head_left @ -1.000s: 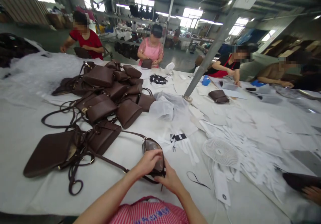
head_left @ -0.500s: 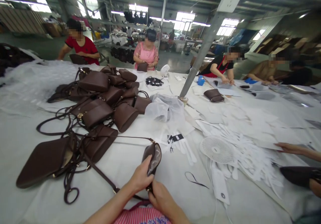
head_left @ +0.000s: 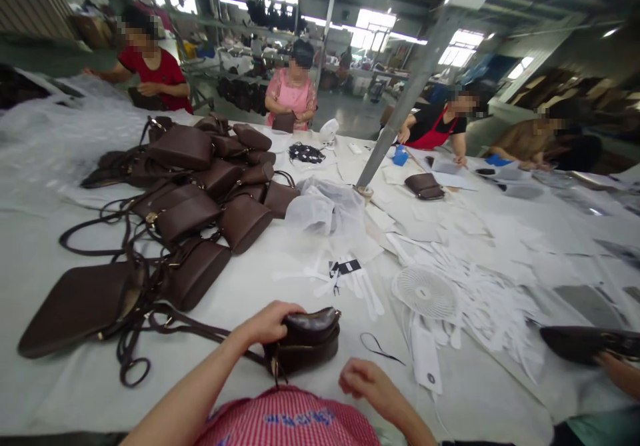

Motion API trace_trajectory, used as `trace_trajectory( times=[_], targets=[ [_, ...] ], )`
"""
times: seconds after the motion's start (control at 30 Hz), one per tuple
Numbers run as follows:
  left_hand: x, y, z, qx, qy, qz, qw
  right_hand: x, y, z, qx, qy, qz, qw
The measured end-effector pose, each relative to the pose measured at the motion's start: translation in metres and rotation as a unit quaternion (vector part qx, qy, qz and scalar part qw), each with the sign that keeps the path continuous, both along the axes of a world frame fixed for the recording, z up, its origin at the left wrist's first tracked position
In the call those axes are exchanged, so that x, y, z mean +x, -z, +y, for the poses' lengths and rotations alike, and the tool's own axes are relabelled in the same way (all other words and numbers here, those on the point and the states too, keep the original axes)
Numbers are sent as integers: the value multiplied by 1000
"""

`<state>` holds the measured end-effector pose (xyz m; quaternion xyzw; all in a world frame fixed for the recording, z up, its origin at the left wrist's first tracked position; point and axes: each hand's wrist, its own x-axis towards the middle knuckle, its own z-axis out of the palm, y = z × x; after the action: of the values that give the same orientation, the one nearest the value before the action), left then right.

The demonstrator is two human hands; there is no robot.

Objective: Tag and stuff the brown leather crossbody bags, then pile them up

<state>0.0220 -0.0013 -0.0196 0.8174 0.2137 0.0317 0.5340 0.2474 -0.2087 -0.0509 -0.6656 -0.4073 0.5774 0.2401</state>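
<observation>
A small dark brown handbag (head_left: 310,349) rests on the table right in front of me, tilted, its zipped top facing up. My left hand (head_left: 273,325) grips its upper left end, thumb and fingers closed on the leather. The bag's long strap (head_left: 200,326) trails left toward the pile. Off the bag's right side, apart from it, my right hand (head_left: 367,383) hovers with loosely bent fingers and nothing visible in it. Close by lies a thin black cord loop (head_left: 381,349). Beyond the bag are black tags (head_left: 347,267) on white strips.
A heap of brown handbags (head_left: 187,209) covers the left. White fan (head_left: 425,293), loose white strips (head_left: 493,306) and clear plastic (head_left: 325,206) lie to the right and ahead. A metal post (head_left: 400,99) rises from the table. Co-workers are around it; one hand (head_left: 620,373) is at far right.
The handbag has turned from upright to lying more sideways and sits lower. My right hand has let go and moved right. My left hand keeps hold at the bag's left end.
</observation>
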Motion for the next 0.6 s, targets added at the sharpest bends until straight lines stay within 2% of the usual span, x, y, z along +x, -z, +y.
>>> trace_trajectory(
  times=[0.1,0.17,0.27,0.33,0.4,0.5,0.6],
  targets=[
    [4,0,27,6,20,22,1000,24,6,15,71,108,-70,989],
    [8,2,36,3,25,23,999,27,14,28,111,128,-98,981],
    [7,6,40,20,0,20,1000,26,29,46,142,80,-116,980],
    [-1,11,38,53,-35,34,997,31,39,59,163,49,-164,972],
    [-14,21,31,73,-85,54,992,47,46,77,183,31,-255,949],
    [-33,43,14,110,-170,68,977,80,54,113,178,-17,-408,895],
    [-46,64,-7,150,-231,62,959,108,65,156,160,-57,-473,864]
  ],
)
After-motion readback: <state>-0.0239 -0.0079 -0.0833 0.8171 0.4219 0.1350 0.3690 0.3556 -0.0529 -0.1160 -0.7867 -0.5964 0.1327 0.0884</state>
